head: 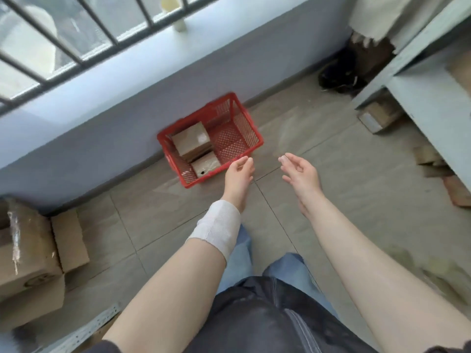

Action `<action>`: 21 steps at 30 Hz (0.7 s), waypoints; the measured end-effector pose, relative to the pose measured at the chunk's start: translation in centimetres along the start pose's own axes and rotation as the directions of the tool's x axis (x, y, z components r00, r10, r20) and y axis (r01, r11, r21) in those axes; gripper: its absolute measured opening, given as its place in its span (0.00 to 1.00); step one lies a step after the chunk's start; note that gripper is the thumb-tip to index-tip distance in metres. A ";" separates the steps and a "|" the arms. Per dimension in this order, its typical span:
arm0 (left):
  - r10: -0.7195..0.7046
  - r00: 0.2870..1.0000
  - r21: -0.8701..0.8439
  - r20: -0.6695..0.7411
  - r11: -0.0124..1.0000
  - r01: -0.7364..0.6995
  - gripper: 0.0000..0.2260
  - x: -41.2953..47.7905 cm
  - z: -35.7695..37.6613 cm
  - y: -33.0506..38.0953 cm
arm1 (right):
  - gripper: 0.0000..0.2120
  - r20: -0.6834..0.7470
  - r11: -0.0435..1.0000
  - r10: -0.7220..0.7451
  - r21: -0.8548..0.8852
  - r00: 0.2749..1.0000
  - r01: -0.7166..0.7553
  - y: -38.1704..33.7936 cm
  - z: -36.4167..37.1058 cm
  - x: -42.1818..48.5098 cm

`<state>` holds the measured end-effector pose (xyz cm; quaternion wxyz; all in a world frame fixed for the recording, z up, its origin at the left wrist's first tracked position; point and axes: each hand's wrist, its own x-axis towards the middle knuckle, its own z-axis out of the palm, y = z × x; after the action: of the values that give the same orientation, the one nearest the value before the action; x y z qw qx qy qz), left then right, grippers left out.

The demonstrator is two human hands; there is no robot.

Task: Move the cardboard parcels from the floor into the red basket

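The red basket (pixel 244 115) stands on the tiled floor against the grey wall. Inside it lie two cardboard parcels: a larger one (pixel 191 140) at the left and a smaller one (pixel 206 166) at the near corner. My left hand (pixel 239 174), with a white bandage round the wrist, hovers just right of the basket's near corner, fingers loosely curled, holding nothing. My right hand (pixel 299 171) hangs empty over the bare floor further right, fingers relaxed. More cardboard parcels (pixel 28 256) lie on the floor at the far left, and another parcel (pixel 379 117) sits under the shelf at the right.
A grey metal shelf (pixel 430 98) stands along the right side, with flat cardboard pieces (pixel 430 159) at its foot. A dark bundle (pixel 341 72) lies in the far corner. A barred window (pixel 76 34) runs above the wall. A perforated metal strip (pixel 96 324) lies near my left leg.
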<state>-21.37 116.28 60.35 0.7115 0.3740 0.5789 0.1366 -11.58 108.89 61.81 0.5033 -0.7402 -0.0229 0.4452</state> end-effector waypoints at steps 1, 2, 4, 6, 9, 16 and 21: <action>0.013 1.000 0.019 0.025 1.000 -0.013 0.19 -0.8 1.6 -0.5 | 0.19 -0.023 0.999 -0.001 0.037 1.000 0.002 0.3 -1.8 -0.7; 0.023 0.998 0.039 0.050 0.999 -0.025 0.19 -1.6 3.3 -1.2 | 0.19 -0.046 0.997 -0.001 0.071 0.999 0.004 0.8 -3.6 -1.3; 0.033 0.995 0.088 0.096 0.995 -0.041 0.18 -3.3 6.8 -3.0 | 0.18 -0.098 0.991 0.008 0.133 0.995 0.005 1.8 -7.7 -2.5; 0.029 0.988 0.129 0.149 0.990 -0.048 0.18 -5.1 10.5 -4.9 | 0.17 -0.166 0.980 0.026 0.201 0.986 0.008 3.3 -12.0 -3.8; 0.003 0.968 0.179 0.249 0.983 -0.049 0.18 -7.5 16.3 -7.7 | 0.18 -0.272 0.955 0.044 0.293 0.961 0.039 5.7 -18.6 -5.4; -0.066 0.861 0.379 0.504 0.913 -0.152 0.17 -13.7 28.2 -12.2 | 0.18 -0.519 0.888 0.141 0.443 0.843 0.125 10.1 -31.1 -9.7; -0.208 0.718 0.505 0.664 0.833 -0.225 0.17 -18.7 35.0 -16.8 | 0.17 -0.679 0.841 0.239 0.503 0.694 0.202 13.3 -37.8 -14.8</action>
<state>1.55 79.95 63.99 0.7354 0.5889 0.2804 -0.1837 -0.26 67.81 64.68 0.6540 -0.6808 0.3101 0.1125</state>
